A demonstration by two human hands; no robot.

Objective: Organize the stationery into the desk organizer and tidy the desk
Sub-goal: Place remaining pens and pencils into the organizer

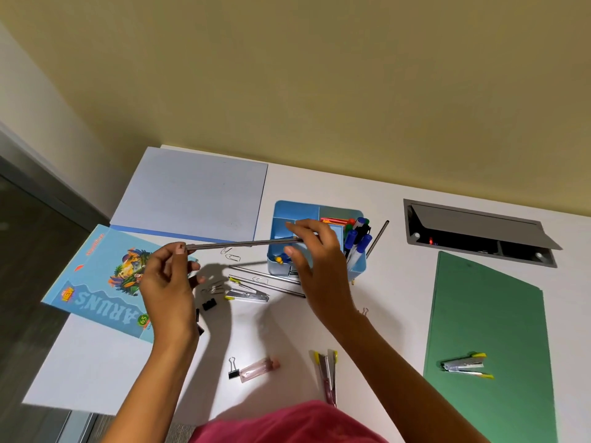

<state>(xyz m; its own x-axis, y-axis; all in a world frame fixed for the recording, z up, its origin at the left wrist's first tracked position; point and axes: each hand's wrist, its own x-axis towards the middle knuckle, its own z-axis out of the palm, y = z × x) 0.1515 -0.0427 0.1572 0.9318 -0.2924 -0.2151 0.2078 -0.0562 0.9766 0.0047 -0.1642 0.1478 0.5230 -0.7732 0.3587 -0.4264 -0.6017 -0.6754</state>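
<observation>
- Pencil (243, 243): a thin grey stick held level in the air, one end at the left hand, the other at the right, just in front of the desk organizer. It looks light and stiff, probably smooth, so a pinch near one end would let it swing upright for dropping in.
- Left hand (166, 282): fingertips pinched together on the pencil's left end.
- Right hand (315, 251): thumb and fingers closed on the pencil's right end, hovering over the organizer's front compartments.
- Desk organizer (287, 212): a blue box with several compartments; markers (359, 238) stand in the right one, small coloured pins lie in a front one. I'd judge the tall marker compartment the natural home for the pencil.
- More pencils (268, 282) lie on the tabletop (399, 298) just before the organizer, beside a stapler (248, 294) and loose paper clips (232, 255).
- Nearer the person: a binder clip (232, 369) touching a pink lighter-like tube (257, 369), and a second stapler (327, 374).
- Further out: a green folder (499, 330) with a third stapler (465, 366) on it, a blue notebook (102, 276), and a pale blue folder (192, 193).
</observation>
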